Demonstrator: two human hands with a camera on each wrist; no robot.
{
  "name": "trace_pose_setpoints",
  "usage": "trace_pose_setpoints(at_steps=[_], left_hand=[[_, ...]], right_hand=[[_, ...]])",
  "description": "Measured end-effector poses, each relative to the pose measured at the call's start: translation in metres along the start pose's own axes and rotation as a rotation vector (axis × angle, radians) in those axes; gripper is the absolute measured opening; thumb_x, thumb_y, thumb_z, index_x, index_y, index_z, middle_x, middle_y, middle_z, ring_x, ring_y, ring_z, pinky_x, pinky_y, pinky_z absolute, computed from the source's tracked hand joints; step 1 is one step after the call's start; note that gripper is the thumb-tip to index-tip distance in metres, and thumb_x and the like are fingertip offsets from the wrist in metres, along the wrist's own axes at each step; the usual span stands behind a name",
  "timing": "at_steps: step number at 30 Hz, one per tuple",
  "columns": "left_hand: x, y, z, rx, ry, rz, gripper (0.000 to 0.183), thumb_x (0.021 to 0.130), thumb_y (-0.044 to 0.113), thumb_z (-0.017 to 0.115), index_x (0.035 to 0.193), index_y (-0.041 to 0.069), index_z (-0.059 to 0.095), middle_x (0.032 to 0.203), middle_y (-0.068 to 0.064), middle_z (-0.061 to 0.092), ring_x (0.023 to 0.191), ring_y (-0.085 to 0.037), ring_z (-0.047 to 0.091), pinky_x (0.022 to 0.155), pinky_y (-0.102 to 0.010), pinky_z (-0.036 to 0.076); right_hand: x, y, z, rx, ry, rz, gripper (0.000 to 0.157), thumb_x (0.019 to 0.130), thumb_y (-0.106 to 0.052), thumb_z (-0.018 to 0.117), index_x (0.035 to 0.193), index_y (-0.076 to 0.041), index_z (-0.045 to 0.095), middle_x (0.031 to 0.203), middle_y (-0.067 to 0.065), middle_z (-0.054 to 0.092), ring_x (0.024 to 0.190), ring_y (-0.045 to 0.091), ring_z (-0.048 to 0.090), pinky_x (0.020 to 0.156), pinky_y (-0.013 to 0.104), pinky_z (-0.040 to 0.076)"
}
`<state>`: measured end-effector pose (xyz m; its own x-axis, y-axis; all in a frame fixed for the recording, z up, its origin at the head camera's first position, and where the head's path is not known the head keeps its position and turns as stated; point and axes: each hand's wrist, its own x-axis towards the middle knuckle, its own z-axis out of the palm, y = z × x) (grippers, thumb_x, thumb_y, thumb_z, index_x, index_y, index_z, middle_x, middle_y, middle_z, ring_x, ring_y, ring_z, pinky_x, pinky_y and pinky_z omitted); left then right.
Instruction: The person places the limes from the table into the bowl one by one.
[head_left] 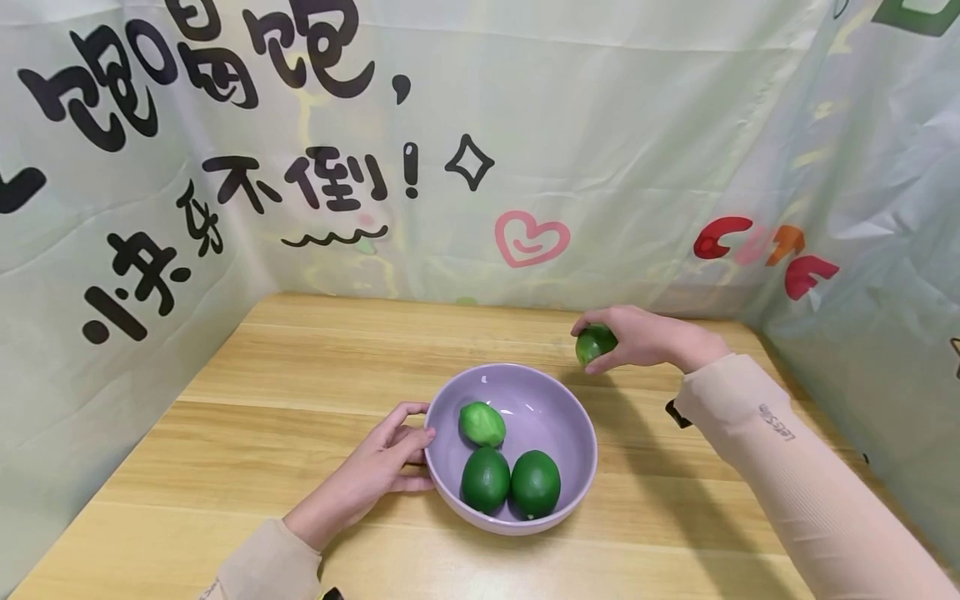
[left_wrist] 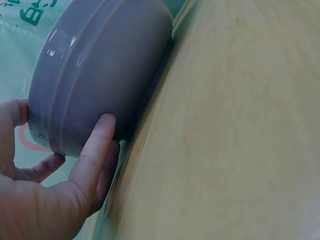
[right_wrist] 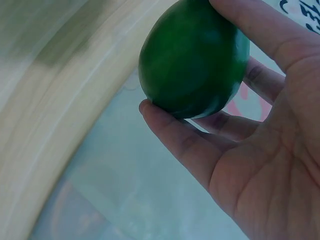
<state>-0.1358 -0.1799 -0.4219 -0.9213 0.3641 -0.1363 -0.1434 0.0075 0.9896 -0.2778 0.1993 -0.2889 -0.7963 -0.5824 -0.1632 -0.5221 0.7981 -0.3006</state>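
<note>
A round lilac bowl (head_left: 558,417) stands on the wooden table with three green limes inside: a lighter, knobbly one (head_left: 482,425) on the left and two darker, smooth ones (head_left: 536,484) toward the near side. My left hand (head_left: 378,467) holds the bowl's left side, fingertips at the rim and against the outer wall (left_wrist: 117,65). To the bowl's upper right, my right hand (head_left: 633,335) pinches another dark green lime (right_wrist: 192,60) between thumb and fingers, above the table. Its smooth skin fills much of the right wrist view, where the thumb and fingers reach around its sides.
The wooden table (head_left: 300,358) reaches back to a pale printed cloth (head_left: 637,150) that hangs behind and on both sides. A small black object (head_left: 678,413) shows beside the right sleeve.
</note>
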Motion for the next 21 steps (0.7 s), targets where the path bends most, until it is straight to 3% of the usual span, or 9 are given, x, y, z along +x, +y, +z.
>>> trace_pose_setpoints(at_steps=[7, 21], left_hand=[[0.001, 0.0, -0.001, -0.002, -0.001, -0.004, 0.057, 0.111, 0.031, 0.06, 0.16, 0.014, 0.037, 0.145, -0.031, 0.056, 0.112, -0.027, 0.072, 0.098, -0.047, 0.068], [0.001, 0.001, -0.001, 0.0, 0.003, -0.002, 0.055, 0.111, 0.03, 0.06, 0.159, 0.013, 0.038, 0.143, -0.03, 0.058, 0.11, -0.026, 0.072, 0.098, -0.046, 0.068]], right_hand=[[-0.003, -0.016, -0.003, -0.026, 0.03, -0.046, 0.05, 0.09, -0.028, 0.088, 0.134, -0.013, 0.068, 0.112, 0.007, 0.069, 0.099, 0.024, 0.059, 0.082, 0.033, 0.054], [-0.013, -0.042, -0.008, -0.019, 0.085, -0.054, 0.056, 0.088, -0.037, 0.091, 0.137, -0.02, 0.068, 0.122, 0.013, 0.065, 0.105, 0.027, 0.059, 0.083, 0.035, 0.055]])
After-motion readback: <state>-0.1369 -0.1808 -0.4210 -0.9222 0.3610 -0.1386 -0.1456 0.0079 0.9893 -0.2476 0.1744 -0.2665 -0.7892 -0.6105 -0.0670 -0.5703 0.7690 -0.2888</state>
